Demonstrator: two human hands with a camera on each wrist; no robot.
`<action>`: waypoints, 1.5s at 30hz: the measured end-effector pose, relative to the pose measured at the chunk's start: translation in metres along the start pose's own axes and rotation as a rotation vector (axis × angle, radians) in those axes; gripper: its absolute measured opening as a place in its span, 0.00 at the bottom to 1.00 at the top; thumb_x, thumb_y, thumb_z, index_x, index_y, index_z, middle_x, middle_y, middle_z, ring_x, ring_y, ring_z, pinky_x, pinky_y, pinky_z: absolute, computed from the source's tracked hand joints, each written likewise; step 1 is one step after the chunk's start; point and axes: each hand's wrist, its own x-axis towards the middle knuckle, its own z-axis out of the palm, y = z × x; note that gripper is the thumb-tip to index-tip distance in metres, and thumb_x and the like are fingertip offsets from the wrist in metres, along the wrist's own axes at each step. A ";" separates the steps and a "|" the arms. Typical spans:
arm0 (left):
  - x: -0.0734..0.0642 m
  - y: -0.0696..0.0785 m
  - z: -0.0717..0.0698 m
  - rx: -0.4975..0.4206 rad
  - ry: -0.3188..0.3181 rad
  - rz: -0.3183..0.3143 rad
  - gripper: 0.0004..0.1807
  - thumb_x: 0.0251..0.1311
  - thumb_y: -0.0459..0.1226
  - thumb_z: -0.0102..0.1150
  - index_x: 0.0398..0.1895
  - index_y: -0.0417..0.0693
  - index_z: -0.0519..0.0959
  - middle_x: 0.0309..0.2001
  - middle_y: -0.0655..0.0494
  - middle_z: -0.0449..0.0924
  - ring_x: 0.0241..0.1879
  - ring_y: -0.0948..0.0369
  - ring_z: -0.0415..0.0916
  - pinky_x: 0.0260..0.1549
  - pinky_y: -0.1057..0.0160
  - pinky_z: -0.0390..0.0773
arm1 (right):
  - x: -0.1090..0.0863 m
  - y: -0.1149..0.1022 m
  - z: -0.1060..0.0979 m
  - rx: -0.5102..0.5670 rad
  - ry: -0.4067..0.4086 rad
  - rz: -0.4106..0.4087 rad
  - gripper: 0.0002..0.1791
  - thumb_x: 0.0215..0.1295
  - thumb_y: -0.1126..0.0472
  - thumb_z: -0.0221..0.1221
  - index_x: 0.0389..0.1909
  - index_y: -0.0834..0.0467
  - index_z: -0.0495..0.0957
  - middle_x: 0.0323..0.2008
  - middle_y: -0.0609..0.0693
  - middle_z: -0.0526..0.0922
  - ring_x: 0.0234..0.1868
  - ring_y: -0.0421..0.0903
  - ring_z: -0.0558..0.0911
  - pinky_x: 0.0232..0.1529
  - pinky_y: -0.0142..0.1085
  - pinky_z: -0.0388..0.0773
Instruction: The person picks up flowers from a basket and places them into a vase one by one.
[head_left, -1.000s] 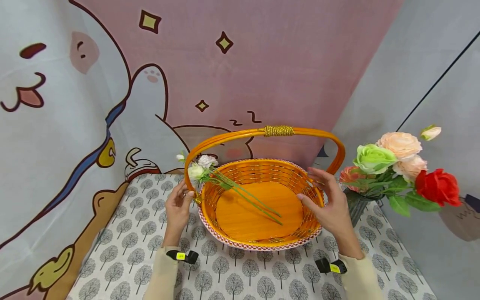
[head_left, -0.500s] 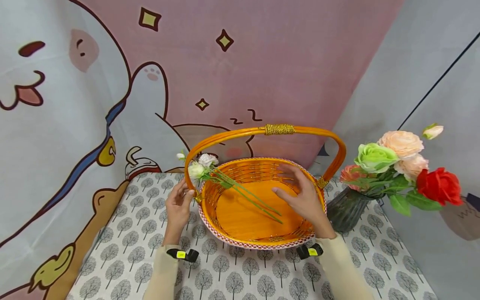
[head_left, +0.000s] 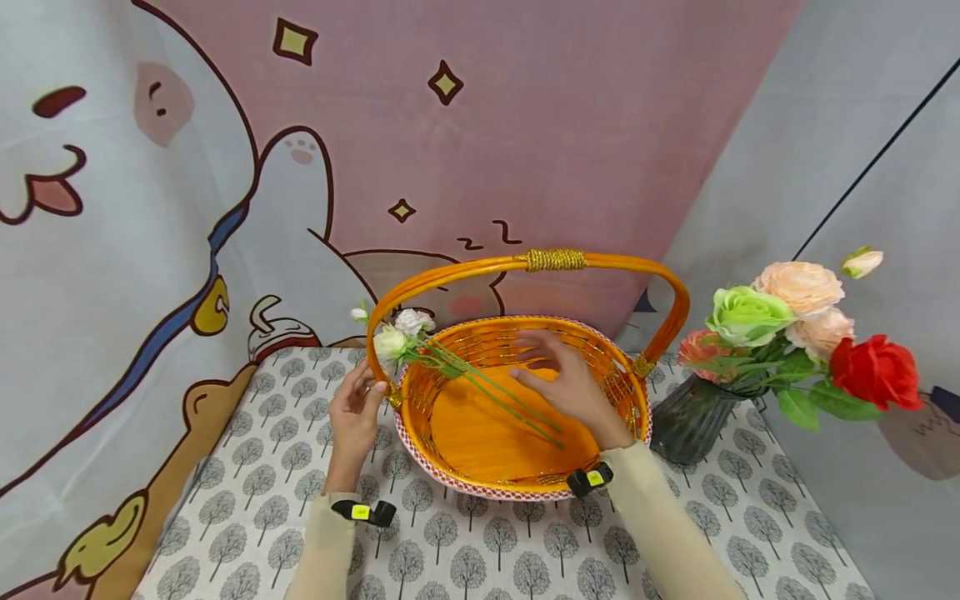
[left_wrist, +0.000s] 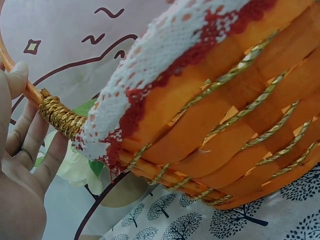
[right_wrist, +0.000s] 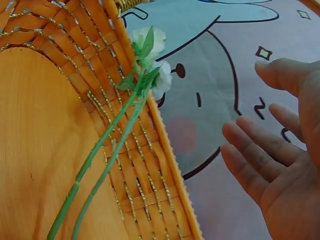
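An orange woven basket with a tall arched handle stands on the table. My left hand holds the lower left end of that handle, thumb in front and fingers behind, beside the gold cord binding. White flowers lean over the basket's left rim, their green stems slanting down across the floor inside. Above the basket's interior hovers my right hand, fingers spread and loosely bent, holding nothing. The right wrist view has this hand apart from the stems.
A dark glass vase stands close to the basket's right side. It bears a red rose, a green rose and several pinkish blooms. Tree-print cloth covers the table; a cartoon curtain hangs behind.
My right hand has moved left from the basket's right rim to over its interior, toward the flower stems. The left hand keeps its hold on the handle.
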 end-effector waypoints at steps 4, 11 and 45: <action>0.000 -0.001 0.000 -0.009 0.004 -0.003 0.26 0.67 0.16 0.50 0.69 0.30 0.71 0.51 0.59 0.84 0.50 0.64 0.82 0.54 0.70 0.83 | 0.011 0.007 0.006 -0.002 -0.061 0.010 0.25 0.70 0.50 0.66 0.66 0.45 0.74 0.61 0.50 0.81 0.59 0.58 0.82 0.63 0.56 0.79; -0.001 0.000 0.002 -0.021 -0.012 0.015 0.26 0.67 0.15 0.49 0.69 0.29 0.70 0.52 0.59 0.85 0.51 0.64 0.82 0.54 0.70 0.83 | 0.024 0.026 0.018 0.044 -0.101 0.045 0.20 0.72 0.58 0.64 0.62 0.55 0.78 0.58 0.57 0.83 0.54 0.54 0.84 0.57 0.50 0.84; -0.002 0.000 0.001 0.054 0.005 0.008 0.29 0.65 0.14 0.49 0.70 0.33 0.71 0.52 0.66 0.83 0.50 0.68 0.80 0.53 0.74 0.81 | 0.031 0.075 0.060 0.265 -0.294 0.355 0.20 0.70 0.48 0.65 0.60 0.46 0.84 0.61 0.59 0.83 0.60 0.55 0.84 0.64 0.50 0.81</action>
